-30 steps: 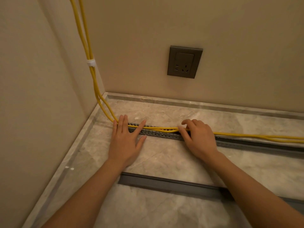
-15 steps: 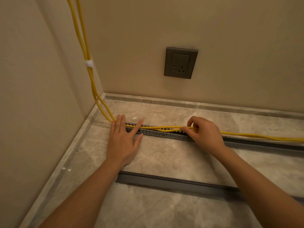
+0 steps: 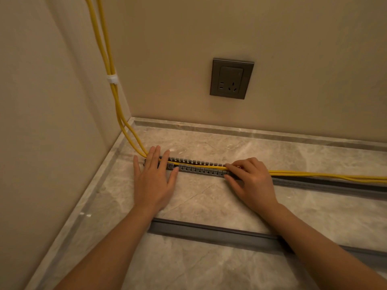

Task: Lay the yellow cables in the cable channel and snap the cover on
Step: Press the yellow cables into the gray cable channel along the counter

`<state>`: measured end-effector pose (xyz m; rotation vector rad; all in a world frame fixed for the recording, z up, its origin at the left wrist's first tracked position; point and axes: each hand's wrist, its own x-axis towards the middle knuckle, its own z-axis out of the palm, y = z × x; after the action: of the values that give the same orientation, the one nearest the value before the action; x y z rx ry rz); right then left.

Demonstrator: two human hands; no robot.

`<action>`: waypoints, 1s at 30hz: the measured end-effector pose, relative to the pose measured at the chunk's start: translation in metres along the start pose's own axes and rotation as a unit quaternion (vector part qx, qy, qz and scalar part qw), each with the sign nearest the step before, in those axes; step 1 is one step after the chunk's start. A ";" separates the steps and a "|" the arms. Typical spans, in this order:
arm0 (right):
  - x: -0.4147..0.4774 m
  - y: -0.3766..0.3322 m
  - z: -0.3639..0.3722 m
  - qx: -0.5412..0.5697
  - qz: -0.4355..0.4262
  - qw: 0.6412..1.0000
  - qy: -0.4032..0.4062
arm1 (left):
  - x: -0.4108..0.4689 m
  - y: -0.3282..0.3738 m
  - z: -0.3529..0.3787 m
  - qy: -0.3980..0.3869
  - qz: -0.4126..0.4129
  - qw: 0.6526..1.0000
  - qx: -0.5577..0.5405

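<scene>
The yellow cables, held above the cable channel a moment ago, now lie in it between the flat, spread-fingered left hand and the right hand, whose fingers curl over them, thumb against the near wall, while the cover lies on the floor.

One wide-angle view from the person's head looks forward and steeply down at a marble floor, close, at arm's reach. The left hand and right hand sit mid-frame, forearms entering from the near edge. The far wall faces the camera; a side wall fills the left.
</scene>
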<state>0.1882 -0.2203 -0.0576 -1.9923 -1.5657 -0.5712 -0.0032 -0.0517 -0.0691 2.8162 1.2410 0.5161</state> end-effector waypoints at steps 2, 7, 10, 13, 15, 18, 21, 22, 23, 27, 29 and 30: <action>-0.001 -0.001 0.001 -0.002 -0.015 1.000 -0.021 | 0.000 0.000 0.000 -0.004 -0.006 1.000 0.001; -0.003 -0.005 -0.001 0.009 -0.006 0.998 -0.066 | 0.001 0.000 -0.001 -0.008 -0.032 0.999 -0.019; -0.001 -0.006 -0.002 0.001 0.009 0.997 -0.081 | 0.001 0.000 -0.001 -0.002 -0.055 0.998 -0.037; 0.001 -0.006 -0.001 -0.005 0.020 0.997 -0.078 | 0.001 -0.001 -0.001 0.008 -0.075 0.996 -0.053; 0.000 -0.005 0.000 -0.007 0.021 0.997 -0.074 | 0.002 -0.001 0.000 0.014 -0.085 0.995 -0.060; -0.001 -0.004 0.001 -0.008 0.023 0.997 -0.074 | 0.004 -0.003 0.001 0.029 -0.116 0.990 -0.070; -0.002 -0.004 0.001 -0.010 0.027 0.997 -0.072 | 0.004 -0.005 0.002 0.036 -0.143 0.987 -0.065; -0.001 -0.004 0.001 -0.011 0.028 0.997 -0.070 | 0.004 -0.005 0.002 0.034 -0.145 0.987 -0.062; -0.001 -0.004 0.001 -0.010 0.027 0.997 -0.069 | 0.004 -0.005 0.002 0.031 -0.145 0.987 -0.057; -0.002 -0.004 0.000 -0.003 0.006 0.999 -0.054 | 0.004 -0.005 0.005 0.006 -0.146 0.989 -0.020; -0.003 -0.004 0.000 0.002 -0.001 0.999 -0.048 | 0.004 -0.006 0.006 0.003 -0.153 0.988 -0.016; -0.003 -0.004 0.000 0.003 -0.004 0.999 -0.044 | 0.004 -0.006 0.006 0.003 -0.154 0.988 -0.017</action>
<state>0.1835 -0.2216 -0.0587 -2.0318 -1.6266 -0.4861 -0.0030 -0.0441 -0.0745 2.5269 1.6106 0.5210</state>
